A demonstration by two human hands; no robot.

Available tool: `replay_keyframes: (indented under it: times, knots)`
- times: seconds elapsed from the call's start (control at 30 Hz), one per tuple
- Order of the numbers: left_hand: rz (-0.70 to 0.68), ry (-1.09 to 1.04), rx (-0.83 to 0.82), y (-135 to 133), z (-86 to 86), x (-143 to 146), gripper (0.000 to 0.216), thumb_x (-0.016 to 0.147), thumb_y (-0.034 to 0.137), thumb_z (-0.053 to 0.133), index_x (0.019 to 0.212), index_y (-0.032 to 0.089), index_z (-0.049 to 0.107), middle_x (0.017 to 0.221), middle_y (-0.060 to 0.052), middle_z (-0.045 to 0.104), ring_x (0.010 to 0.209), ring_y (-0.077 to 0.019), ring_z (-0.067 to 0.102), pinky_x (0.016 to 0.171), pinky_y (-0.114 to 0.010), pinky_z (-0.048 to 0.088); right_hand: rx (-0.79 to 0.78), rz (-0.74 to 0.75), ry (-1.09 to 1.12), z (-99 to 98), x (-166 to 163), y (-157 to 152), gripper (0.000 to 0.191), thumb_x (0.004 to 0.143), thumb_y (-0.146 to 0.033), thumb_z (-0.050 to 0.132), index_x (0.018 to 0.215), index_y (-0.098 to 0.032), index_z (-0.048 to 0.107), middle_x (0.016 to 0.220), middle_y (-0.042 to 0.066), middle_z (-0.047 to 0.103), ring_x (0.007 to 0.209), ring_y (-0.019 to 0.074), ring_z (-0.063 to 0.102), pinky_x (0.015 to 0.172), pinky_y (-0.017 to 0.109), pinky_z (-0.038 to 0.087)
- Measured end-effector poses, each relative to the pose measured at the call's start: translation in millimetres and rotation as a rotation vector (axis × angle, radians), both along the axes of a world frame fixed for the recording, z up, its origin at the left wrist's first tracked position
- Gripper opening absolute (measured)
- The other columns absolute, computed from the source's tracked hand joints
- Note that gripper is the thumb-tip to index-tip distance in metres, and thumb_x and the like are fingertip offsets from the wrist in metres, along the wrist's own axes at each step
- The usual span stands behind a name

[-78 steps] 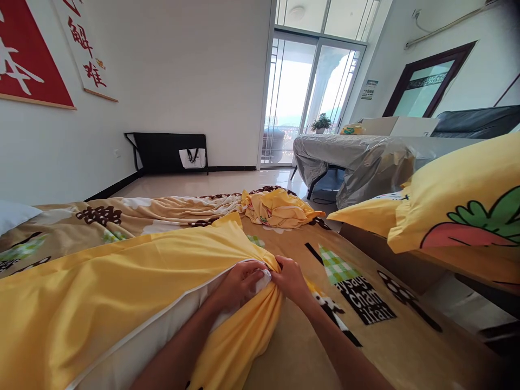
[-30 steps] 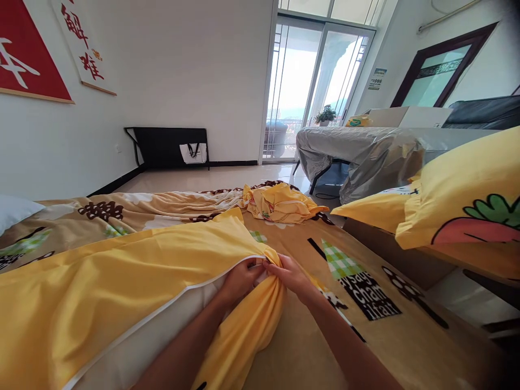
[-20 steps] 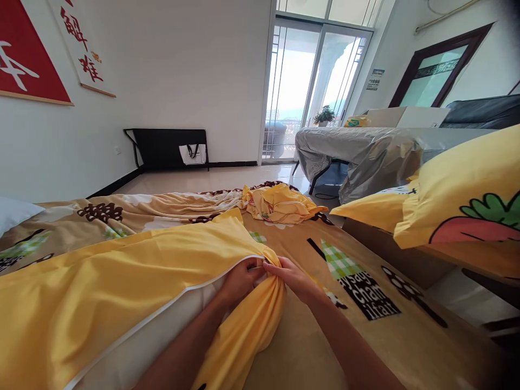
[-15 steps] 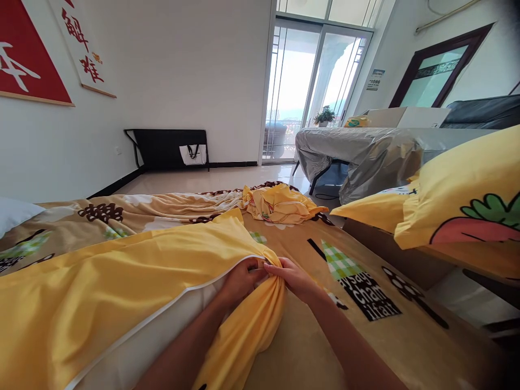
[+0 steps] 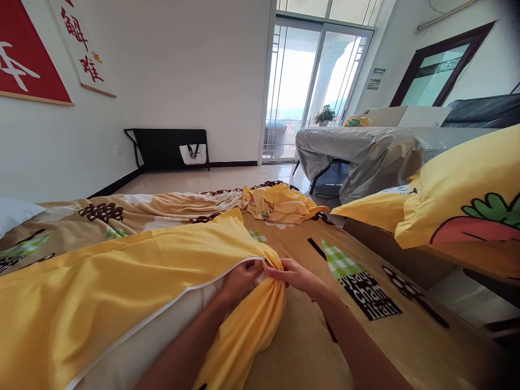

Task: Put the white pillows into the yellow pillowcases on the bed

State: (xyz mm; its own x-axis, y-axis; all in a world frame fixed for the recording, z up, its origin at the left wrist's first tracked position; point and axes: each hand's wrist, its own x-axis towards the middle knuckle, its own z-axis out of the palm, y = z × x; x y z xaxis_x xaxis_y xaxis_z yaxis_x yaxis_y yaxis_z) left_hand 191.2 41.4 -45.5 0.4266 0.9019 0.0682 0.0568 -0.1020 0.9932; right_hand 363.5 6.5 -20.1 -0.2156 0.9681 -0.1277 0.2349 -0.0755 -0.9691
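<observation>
A yellow pillowcase (image 5: 134, 276) with a white zip edge lies across the bed, a white pillow (image 5: 154, 341) showing inside its opening. My left hand (image 5: 239, 280) is closed on the white pillow corner at the end of the opening. My right hand (image 5: 298, 276) pinches the bunched yellow fabric right beside it. Both hands meet at the pillowcase corner, near the middle of the bed.
A brown patterned blanket (image 5: 365, 303) covers the bed. A crumpled yellow cloth (image 5: 280, 205) lies at the far end. Yellow carrot-print pillows (image 5: 463, 189) sit on a ledge at right. A grey-covered table (image 5: 357, 149) and glass doors (image 5: 309, 86) stand beyond.
Both hands stayed at the pillowcase corner. My right hand shifted slightly right and upward, tugging the yellow fabric over the pillow corner, so less white shows there than 2.6 s ago.
</observation>
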Motion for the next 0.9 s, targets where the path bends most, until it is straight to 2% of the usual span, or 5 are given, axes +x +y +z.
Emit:
replay_keyframes:
  times: [0.17, 0.33, 0.53, 0.67, 0.9]
  knots:
    - [-0.023, -0.007, -0.003, 1.8, 4.7, -1.6, 0.025, 0.070, 0.029, 0.055, 0.087, 0.015, 0.066, 0.095, -0.008, 0.070, 0.097, -0.0252, 0.059, 0.095, -0.037, 0.042, 0.021, -0.097, 0.222, -4.1, -9.4, 0.4, 0.042, 0.058, -0.046, 0.080, 0.084, -0.014, 0.073, 0.076, 0.002, 0.068, 0.072, 0.0156, 0.057, 0.066, 0.025, 0.041]
    - [-0.098, -0.059, -0.026, 7.9, 0.7, -6.2, 0.030, 0.074, 0.038, 0.059, 0.093, 0.016, 0.067, 0.094, -0.006, 0.071, 0.099, -0.0249, 0.060, 0.092, -0.037, 0.045, -0.052, -0.318, 0.503, -13.2, -29.3, -1.5, 0.043, 0.048, -0.043, 0.084, 0.077, -0.014, 0.072, 0.069, 0.003, 0.067, 0.062, 0.0153, 0.057, 0.061, 0.027, 0.042]
    - [-0.131, -0.063, -0.008, 10.1, -1.0, -4.9, 0.033, 0.069, 0.041, 0.068, 0.091, 0.017, 0.070, 0.093, -0.004, 0.073, 0.095, -0.0234, 0.062, 0.092, -0.035, 0.045, -0.114, -0.301, 0.398, -10.8, -30.6, -3.5, 0.039, 0.043, -0.042, 0.085, 0.059, -0.013, 0.066, 0.053, -0.001, 0.058, 0.052, 0.0112, 0.049, 0.053, 0.024, 0.034]
    - [-0.046, -0.052, 0.023, 6.4, -1.1, -0.3, 0.029, 0.071, 0.037, 0.064, 0.091, 0.016, 0.069, 0.097, -0.005, 0.072, 0.100, -0.0245, 0.061, 0.095, -0.037, 0.043, -0.120, -0.276, 0.295, -6.7, -29.5, -5.1, 0.038, 0.046, -0.042, 0.083, 0.053, -0.013, 0.060, 0.048, -0.004, 0.051, 0.048, 0.0074, 0.040, 0.049, 0.023, 0.025]
    - [0.111, -0.031, 0.056, 4.5, -2.6, 0.6, 0.022, 0.071, 0.033, 0.064, 0.088, 0.019, 0.066, 0.097, -0.005, 0.071, 0.097, -0.0245, 0.061, 0.094, -0.036, 0.042, -0.072, -0.291, 0.261, -3.9, -26.9, -5.3, 0.037, 0.048, -0.044, 0.082, 0.054, -0.013, 0.062, 0.051, -0.003, 0.053, 0.051, 0.0092, 0.042, 0.050, 0.023, 0.027]
